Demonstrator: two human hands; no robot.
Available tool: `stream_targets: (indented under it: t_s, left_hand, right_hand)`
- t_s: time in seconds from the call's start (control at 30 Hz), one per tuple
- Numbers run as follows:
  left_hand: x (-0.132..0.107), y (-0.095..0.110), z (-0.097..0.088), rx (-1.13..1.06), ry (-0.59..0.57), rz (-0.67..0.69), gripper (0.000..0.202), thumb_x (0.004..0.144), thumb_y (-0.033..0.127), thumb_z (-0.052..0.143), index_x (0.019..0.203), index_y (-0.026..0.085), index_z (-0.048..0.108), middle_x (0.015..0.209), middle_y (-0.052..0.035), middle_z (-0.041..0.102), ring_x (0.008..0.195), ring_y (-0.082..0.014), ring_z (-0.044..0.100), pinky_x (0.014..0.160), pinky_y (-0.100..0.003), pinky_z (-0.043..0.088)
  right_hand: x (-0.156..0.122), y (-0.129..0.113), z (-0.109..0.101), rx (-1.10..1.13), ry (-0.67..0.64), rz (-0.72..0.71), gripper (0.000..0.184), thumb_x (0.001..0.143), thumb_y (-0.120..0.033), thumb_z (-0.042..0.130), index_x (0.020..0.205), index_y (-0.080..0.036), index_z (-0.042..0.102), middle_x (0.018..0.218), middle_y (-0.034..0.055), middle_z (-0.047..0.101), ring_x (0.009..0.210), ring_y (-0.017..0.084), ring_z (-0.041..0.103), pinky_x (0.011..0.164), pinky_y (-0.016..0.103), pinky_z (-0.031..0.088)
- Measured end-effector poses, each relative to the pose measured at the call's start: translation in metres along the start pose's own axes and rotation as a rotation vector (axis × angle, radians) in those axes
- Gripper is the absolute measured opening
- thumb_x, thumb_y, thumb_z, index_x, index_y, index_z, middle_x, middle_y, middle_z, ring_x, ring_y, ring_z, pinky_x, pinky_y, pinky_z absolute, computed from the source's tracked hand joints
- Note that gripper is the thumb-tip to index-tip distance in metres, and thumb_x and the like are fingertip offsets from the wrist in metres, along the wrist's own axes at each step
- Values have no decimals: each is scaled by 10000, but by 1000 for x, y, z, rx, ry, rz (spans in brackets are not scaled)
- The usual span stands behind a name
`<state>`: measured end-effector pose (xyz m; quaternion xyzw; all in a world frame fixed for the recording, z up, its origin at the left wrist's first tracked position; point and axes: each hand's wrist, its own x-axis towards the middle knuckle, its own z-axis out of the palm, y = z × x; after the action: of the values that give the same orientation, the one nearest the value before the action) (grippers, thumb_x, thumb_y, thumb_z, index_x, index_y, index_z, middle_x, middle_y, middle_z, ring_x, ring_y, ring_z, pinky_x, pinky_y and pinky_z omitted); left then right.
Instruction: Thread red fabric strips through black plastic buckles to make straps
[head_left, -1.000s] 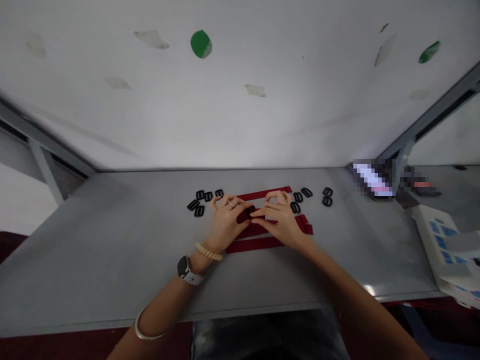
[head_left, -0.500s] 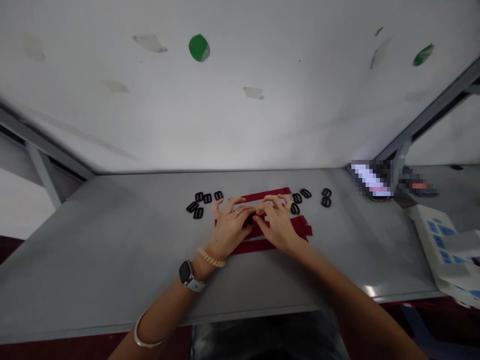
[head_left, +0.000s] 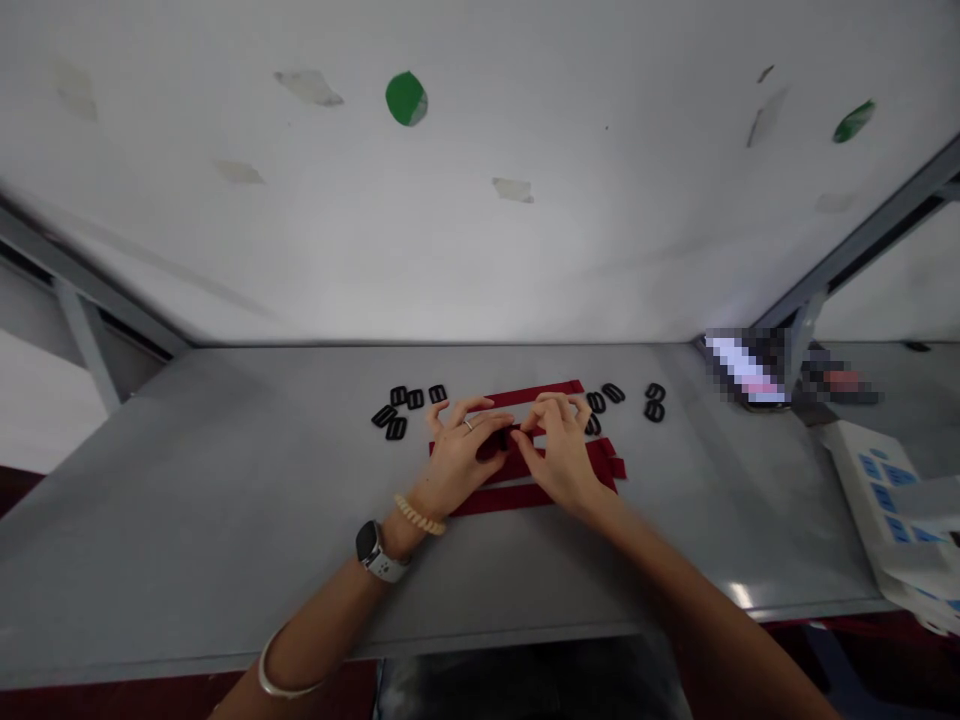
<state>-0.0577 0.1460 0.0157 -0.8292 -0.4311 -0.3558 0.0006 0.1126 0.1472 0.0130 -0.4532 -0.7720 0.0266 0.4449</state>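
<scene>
Over several red webbing straps (head_left: pixel 507 497), my two hands meet at the middle of the grey table. My left hand (head_left: pixel 461 455), with a ring, pinches a small black slider buckle (head_left: pixel 504 438) that is mostly hidden by the fingers. Close against it, my right hand (head_left: pixel 559 450) has thumb and forefinger closed on a red strap at the buckle; the exact threading cannot be made out. One more strap (head_left: pixel 536 391) lies behind the hands. Loose black rectangular sliders (head_left: pixel 415 399) are left of the straps, and rounded black ones (head_left: pixel 613 393) lie to the right.
A pale wall panel (head_left: pixel 420 260) rises along the table's back edge. At the back right, a lit, blurred-out phone (head_left: pixel 746 370) rests by a metal post. White and blue packaging (head_left: pixel 889 500) stands at the right edge of the grey table (head_left: pixel 262 500).
The whole view has shifted slightly. My right fingers have drawn a little to the right from the left ones, while both hands stay at the buckle and strap.
</scene>
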Motion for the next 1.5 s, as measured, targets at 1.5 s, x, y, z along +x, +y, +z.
stream_targets:
  t_s: [1.5]
  left_hand:
    - [-6,-8,-6,115,88,54,549,905,268,637,1417,272,437,1189,-89,711,1081,-251,656,1025,-440,295]
  right_hand:
    - [17,11,-20,538,-382,117,436,757,-205,792,1159,-249,628,1170,58,700,1093,216,651,980,421,500]
